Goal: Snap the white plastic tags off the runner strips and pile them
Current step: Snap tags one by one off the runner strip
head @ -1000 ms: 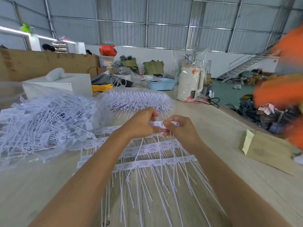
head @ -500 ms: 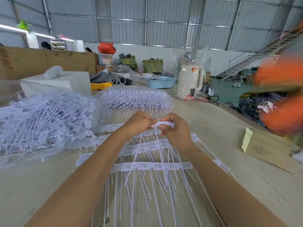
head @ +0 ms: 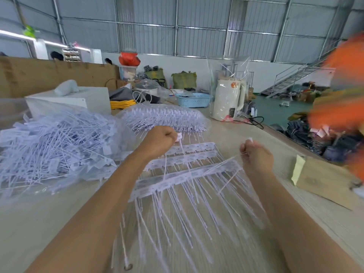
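Tags (head: 179,136) pinched in both hands, L (head: 159,142) & R (head: 256,156); tails seemingly trail toward camera.

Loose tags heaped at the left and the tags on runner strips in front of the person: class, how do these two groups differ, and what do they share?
The loose tags lie tangled, pointing every way; the runner strips hold theirs in even rows, tails parallel. The loose tags form a high heap on clear plastic; the runner strips lie flat on the table. Both are white plastic with long thin tails.
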